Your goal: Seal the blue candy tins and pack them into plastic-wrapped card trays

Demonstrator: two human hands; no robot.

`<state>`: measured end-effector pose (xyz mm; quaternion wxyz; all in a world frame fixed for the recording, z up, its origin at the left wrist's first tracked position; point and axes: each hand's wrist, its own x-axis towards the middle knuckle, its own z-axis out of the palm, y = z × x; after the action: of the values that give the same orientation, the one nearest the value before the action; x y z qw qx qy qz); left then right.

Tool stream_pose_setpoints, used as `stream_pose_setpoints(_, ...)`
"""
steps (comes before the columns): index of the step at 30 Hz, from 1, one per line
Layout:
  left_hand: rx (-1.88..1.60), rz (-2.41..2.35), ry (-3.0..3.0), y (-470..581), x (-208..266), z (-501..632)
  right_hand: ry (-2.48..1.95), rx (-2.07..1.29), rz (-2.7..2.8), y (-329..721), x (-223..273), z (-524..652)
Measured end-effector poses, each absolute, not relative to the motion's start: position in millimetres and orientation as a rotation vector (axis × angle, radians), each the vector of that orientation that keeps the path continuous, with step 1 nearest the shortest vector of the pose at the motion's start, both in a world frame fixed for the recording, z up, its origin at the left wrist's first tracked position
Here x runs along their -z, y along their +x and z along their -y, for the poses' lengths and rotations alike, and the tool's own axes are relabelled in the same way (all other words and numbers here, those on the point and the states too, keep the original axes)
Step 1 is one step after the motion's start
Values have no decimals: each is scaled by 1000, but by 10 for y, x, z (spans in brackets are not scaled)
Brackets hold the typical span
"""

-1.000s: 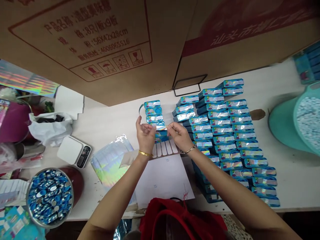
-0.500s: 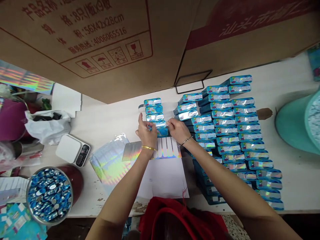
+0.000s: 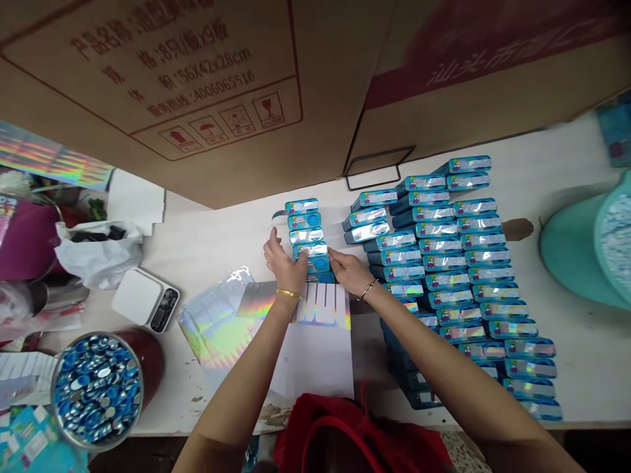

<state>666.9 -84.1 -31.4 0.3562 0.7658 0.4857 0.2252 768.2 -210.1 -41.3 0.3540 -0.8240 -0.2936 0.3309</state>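
Note:
A short column of blue boxes [image 3: 316,265] stands in front of me, narrow ends facing up. Some of these ends carry a shiny silvery label [image 3: 315,249]; others show bare printed blue. At the left side of the column is my left hand [image 3: 284,268], fingers spread and thumb against the labelled box. My right hand [image 3: 351,272] rests its fingertips at that box's right end, fingers stretched out with nothing visible held. Just below the column lies a holographic label sheet [image 3: 325,309] with white gaps between its strips, on white paper [image 3: 320,361].
Rows of labelled blue boxes [image 3: 441,263] stand to the right, beside a turquoise bucket [image 3: 566,246]. Large cartons [image 3: 276,154] border the back. Leftward are a shiny plastic sheet [image 3: 214,318], a white scale [image 3: 135,295] and a pot of blue-and-silver pieces [image 3: 142,368].
The silvery label that was between my fingers now lies on a box end. My left hand has spread and shifted slightly left; my right fingers have moved down along the box's end.

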Motion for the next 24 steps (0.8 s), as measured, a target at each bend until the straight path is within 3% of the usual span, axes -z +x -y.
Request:
stream_pose_setpoints(5, -671, -929, 1886, 6639, -63, 750, -2028, -552, 577, 7856, 86, 1944)
stream_pose_setpoints(10, -493, -880, 1437, 6789, -237, 613, -1645, -852, 339, 7908, 30, 1656)
stream_pose_setpoints(19, -446, -1039, 1178, 7101, -194, 316, -1597, -694, 126, 8026, 160, 1468)
stream_pose_setpoints(24, -422, -955, 1108, 7142, -256, 304, -1506, -862, 19, 7989, 115, 1440)
